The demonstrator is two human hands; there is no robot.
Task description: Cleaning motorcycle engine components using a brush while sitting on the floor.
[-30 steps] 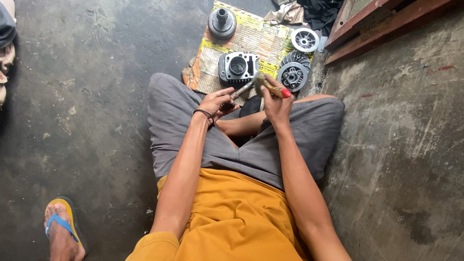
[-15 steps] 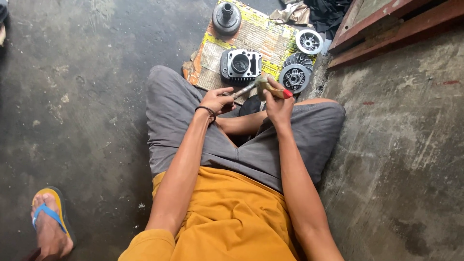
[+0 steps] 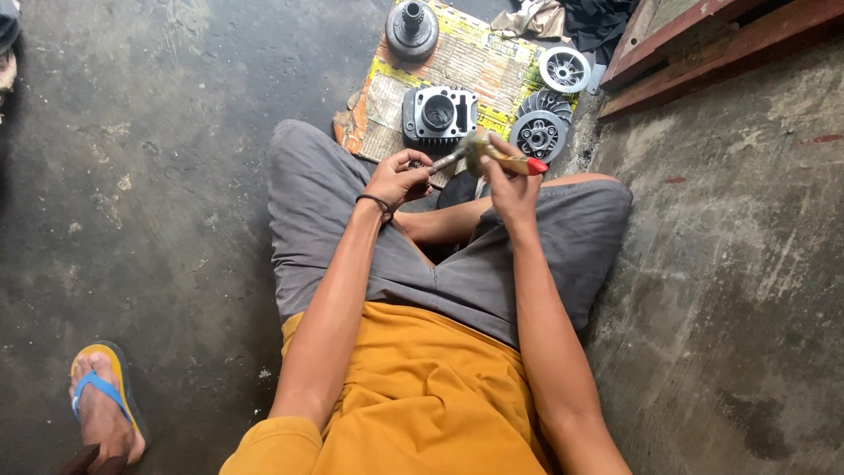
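While the person sits cross-legged on the concrete floor (image 3: 158, 176), both hands meet above the lap.
Left hand (image 3: 397, 178): fingers curled tight round one end of a thin grey metal shaft (image 3: 446, 161).
Right hand (image 3: 508, 183): closed on a worn brush with a red-tipped handle (image 3: 503, 158), bristles touching the shaft.
Ahead: finned grey metal cylinder block (image 3: 439, 113) and round toothed clutch part (image 3: 538, 135) lying on flattened yellow-edged cardboard (image 3: 479, 66).
Lower left: another person's foot in a blue-strapped yellow sandal (image 3: 104, 406).

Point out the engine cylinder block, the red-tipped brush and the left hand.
engine cylinder block (image 3: 439, 113), head view, its round bore.
red-tipped brush (image 3: 514, 162), head view, on its handle.
left hand (image 3: 397, 179), head view, back of the hand.
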